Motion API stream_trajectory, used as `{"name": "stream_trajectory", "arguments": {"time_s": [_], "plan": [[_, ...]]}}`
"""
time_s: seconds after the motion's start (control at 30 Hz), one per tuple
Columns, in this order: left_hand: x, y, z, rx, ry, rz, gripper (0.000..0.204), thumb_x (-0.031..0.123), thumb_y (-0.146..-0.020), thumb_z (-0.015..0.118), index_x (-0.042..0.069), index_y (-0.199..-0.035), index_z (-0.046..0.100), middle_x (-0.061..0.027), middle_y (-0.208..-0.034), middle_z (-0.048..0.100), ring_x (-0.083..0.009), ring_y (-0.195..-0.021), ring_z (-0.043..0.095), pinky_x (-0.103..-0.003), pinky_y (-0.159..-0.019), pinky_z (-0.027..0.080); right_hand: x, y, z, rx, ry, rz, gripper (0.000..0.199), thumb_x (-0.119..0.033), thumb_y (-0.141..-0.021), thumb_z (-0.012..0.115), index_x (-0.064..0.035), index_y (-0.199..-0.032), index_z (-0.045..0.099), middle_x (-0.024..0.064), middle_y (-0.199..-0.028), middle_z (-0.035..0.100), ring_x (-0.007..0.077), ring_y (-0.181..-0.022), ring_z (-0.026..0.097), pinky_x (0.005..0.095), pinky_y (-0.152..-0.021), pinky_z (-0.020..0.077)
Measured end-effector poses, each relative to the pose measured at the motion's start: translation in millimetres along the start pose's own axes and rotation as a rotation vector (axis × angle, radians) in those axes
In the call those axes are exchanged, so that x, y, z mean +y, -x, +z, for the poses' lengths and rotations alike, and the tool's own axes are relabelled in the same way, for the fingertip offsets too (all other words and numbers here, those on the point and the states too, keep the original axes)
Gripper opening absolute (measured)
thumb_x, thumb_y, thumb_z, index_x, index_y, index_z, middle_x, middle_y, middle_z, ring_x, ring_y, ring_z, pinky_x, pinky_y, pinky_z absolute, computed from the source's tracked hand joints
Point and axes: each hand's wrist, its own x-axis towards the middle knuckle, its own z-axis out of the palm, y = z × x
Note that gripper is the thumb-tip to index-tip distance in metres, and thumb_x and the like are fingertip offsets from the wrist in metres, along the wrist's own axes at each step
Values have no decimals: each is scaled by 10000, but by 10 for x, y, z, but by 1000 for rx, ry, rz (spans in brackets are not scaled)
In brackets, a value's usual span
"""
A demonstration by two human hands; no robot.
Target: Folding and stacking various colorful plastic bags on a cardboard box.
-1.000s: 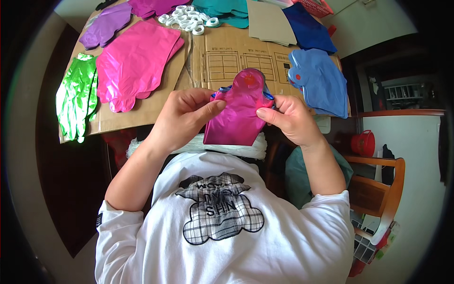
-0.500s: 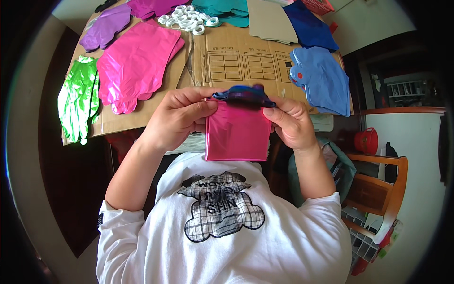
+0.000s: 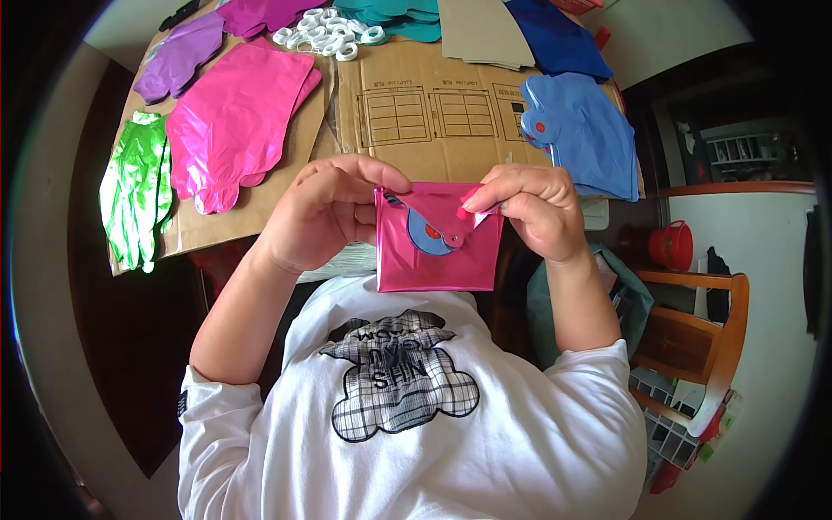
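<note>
A shiny pink pouch [image 3: 438,274] hangs between my hands, above my lap near the front edge of the table. Its top is partly peeled open, and a folded blue piece [image 3: 423,237] with a red dot shows inside the gap. My left hand [image 3: 325,212] grips the pouch's upper left corner, its fingers curled behind. At the upper right, my right hand [image 3: 536,212] pinches a corner of the pouch with thumb and forefinger. A small bit of red shows at those fingertips.
Flat foil balloons lie on the cardboard-covered table [image 3: 394,160]: green [image 3: 137,191], pink [image 3: 238,121], purple [image 3: 178,62], teal [image 3: 390,17], dark blue [image 3: 559,39] and light blue [image 3: 589,130]. White ribbon rolls [image 3: 325,36] and beige sheets [image 3: 481,33] lie at the back. A wooden chair [image 3: 693,338] stands right.
The folded blue piece, held above the pouch before, is now down inside its top. My right hand has moved to the pouch's upper right corner; the view has shifted slightly.
</note>
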Motion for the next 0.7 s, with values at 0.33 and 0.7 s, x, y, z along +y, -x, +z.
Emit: {"name": "stream_trajectory", "arguments": {"time_s": [0.33, 0.7], "plan": [[-104, -207, 146, 220, -239, -150, 131, 58, -883, 648, -4, -988, 601, -100, -915, 675, -166, -813, 676, -282, -722, 571, 13, 33, -132, -107, 258, -107, 337, 79, -730, 450, 38, -956, 697, 149, -899, 687, 200, -814, 644, 287, -729, 496], [-182, -292, 63, 262, -14, -149, 175, 121, -907, 629, -15, -1008, 587, -130, -977, 664, -199, -867, 673, -329, -796, 568, 99, -61, -139, -39, 1313, -644, 441, -208, -676, 744, -28, -1071, 666, 109, -1091, 649, 286, -936, 612, 383, -763, 474]]}}
